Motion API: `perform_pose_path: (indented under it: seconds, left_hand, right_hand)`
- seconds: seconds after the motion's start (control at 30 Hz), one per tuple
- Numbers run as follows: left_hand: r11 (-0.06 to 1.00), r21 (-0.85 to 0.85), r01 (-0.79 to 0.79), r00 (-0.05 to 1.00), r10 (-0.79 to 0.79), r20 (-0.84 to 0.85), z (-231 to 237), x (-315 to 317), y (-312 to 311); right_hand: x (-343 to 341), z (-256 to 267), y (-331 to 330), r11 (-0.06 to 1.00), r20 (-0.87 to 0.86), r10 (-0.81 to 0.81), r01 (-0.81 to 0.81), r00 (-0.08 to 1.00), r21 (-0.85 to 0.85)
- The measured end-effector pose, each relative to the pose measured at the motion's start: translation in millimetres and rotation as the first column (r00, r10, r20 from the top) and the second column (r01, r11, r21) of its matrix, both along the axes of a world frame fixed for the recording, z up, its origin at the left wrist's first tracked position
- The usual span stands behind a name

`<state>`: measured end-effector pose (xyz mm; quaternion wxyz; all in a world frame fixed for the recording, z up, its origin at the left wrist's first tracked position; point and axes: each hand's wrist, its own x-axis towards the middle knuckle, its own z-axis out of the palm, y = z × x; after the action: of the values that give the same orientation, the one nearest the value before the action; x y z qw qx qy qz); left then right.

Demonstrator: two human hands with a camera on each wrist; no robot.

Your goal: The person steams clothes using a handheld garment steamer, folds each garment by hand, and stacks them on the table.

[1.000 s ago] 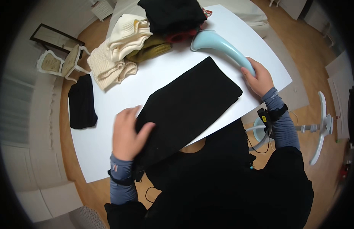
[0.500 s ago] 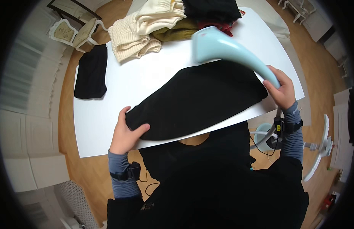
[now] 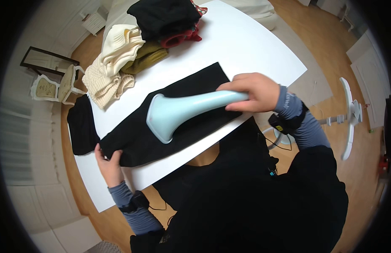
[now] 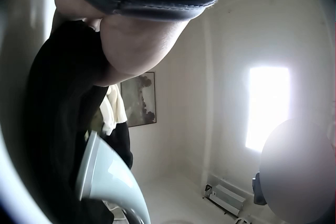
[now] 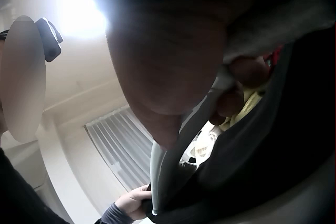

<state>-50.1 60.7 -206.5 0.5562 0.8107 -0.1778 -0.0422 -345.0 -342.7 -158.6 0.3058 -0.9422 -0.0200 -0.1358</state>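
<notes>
My right hand (image 3: 258, 93) grips the handle of a light-blue garment steamer head (image 3: 178, 113). Its wide flared end lies over a long black folded garment (image 3: 187, 84) on the white table (image 3: 263, 38). At the garment's left end, my left hand (image 3: 110, 169) pinches the cloth between thumb and fingers. The left wrist view shows the black cloth (image 4: 58, 103) running from that hand toward the steamer head (image 4: 113, 182). In the right wrist view, my right fingers (image 5: 231, 100) curl round the handle, while my left hand (image 5: 131, 203) shows beyond the flared end.
Another folded black garment (image 3: 82, 126) lies at the table's left edge. Toward the back are cream knits (image 3: 119, 48), an olive knit (image 3: 144, 59), and a black garment (image 3: 170, 19) over a red one (image 3: 178, 39). A white stand (image 3: 350, 118) is on the floor at right.
The steamer head has come from beyond the garment, leftward and nearer, to over its middle. My left hand has gone from resting at the garment's near left part to pinching its left end.
</notes>
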Motion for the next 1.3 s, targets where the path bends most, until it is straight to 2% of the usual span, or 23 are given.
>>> perform_pose_path:
  seconds: [0.1,0.17,0.2,0.27,0.4,0.47,0.53,0.6,0.63,0.67,0.7,0.73,0.8,0.87,0.93,1.0,1.1,1.13,1.2,1.27,1.3]
  left_hand:
    - [0.999,0.032,-0.038,0.992,0.034,0.119,21,26,22]
    - [0.992,0.109,-0.069,0.983,0.049,0.175,47,33,32]
    - [0.984,0.151,-0.093,0.975,0.059,0.214,58,37,37]
    - [0.992,0.089,-0.091,0.968,0.067,0.243,72,51,49]
    - [0.985,0.068,-0.157,0.917,0.12,0.38,123,32,25]
    - [0.986,0.033,-0.166,0.847,0.125,0.516,137,10,-1]
    - [0.982,0.061,-0.181,0.731,0.093,0.675,136,-25,-43]
    - [0.961,0.255,-0.102,0.555,-0.158,0.817,116,-63,-87]
    - [0.917,0.396,0.056,0.565,-0.356,0.744,104,-81,-105]
    - [0.825,0.466,0.318,0.641,-0.55,0.536,85,-91,-117]
    - [0.672,0.551,0.494,0.546,-0.734,0.405,71,-95,-118]
    - [0.583,0.523,0.622,0.584,-0.79,0.186,63,-102,-115]
    - [0.656,0.469,0.591,0.611,-0.744,0.27,60,-94,-108]
    - [0.79,0.425,0.443,0.734,-0.591,0.334,60,-76,-92]
    - [0.843,0.466,0.268,0.792,-0.468,0.392,60,-55,-74]
    - [0.865,0.489,0.112,0.854,-0.336,0.398,44,-32,-58]
    - [0.915,0.378,0.141,0.98,-0.183,0.076,10,4,-41]
    - [0.917,0.369,0.149,0.978,-0.193,0.084,9,5,-43]
    - [0.917,0.35,0.19,0.97,-0.122,-0.209,10,8,-46]
    - [0.912,0.345,0.222,0.956,-0.133,-0.263,8,15,-49]
    - [0.933,0.214,0.288,0.917,-0.204,-0.343,3,18,-51]
  right_hand:
    - [-24,-1,-20,0.999,-0.022,-0.051,0.051,0.998,-0.005]
    - [-37,1,-29,0.988,-0.034,-0.152,0.151,0.988,-0.041]
    - [-41,0,-32,0.99,-0.029,-0.139,0.138,0.99,-0.033]
    - [-46,-3,-36,0.979,-0.024,-0.202,0.201,0.979,-0.037]
    - [-46,-7,-34,0.971,-0.007,-0.236,0.236,0.972,0.021]
    - [-41,-9,-31,0.961,-0.009,-0.271,0.272,0.962,0.044]
    - [-36,-13,-29,0.95,-0.013,-0.307,0.307,0.952,0.062]
    - [-34,-20,-30,0.911,-0.009,-0.406,0.406,0.914,0.079]
    - [-34,-22,-32,0.912,-0.004,-0.404,0.403,0.915,0.074]
    - [-35,-25,-34,0.895,0.002,-0.439,0.437,0.899,0.088]
    - [-38,-27,-37,0.875,0.006,-0.476,0.473,0.88,0.102]
    - [-43,-29,-39,0.873,0.009,-0.481,0.478,0.877,0.096]
    - [-52,-31,-46,0.805,0.025,-0.587,0.581,0.809,0.117]
    - [-64,-40,-58,0.766,0.078,-0.641,0.628,0.764,0.141]
    - [-71,-38,-67,0.722,0.135,-0.692,0.674,0.709,0.157]
    - [-73,-29,-75,0.626,0.089,-0.78,0.766,0.62,0.151]
    - [-64,-32,-104,0.594,0.105,-0.804,0.799,0.585,0.096]
    - [-58,-38,-118,0.586,0.118,-0.809,0.805,0.576,0.094]
    - [-43,-48,-143,0.63,0.159,-0.768,0.776,0.62,0.016]
    - [-25,-45,-158,0.632,0.138,-0.764,0.774,0.63,-0.034]
    - [-13,-46,-166,0.619,0.08,-0.779,0.783,0.621,-0.051]
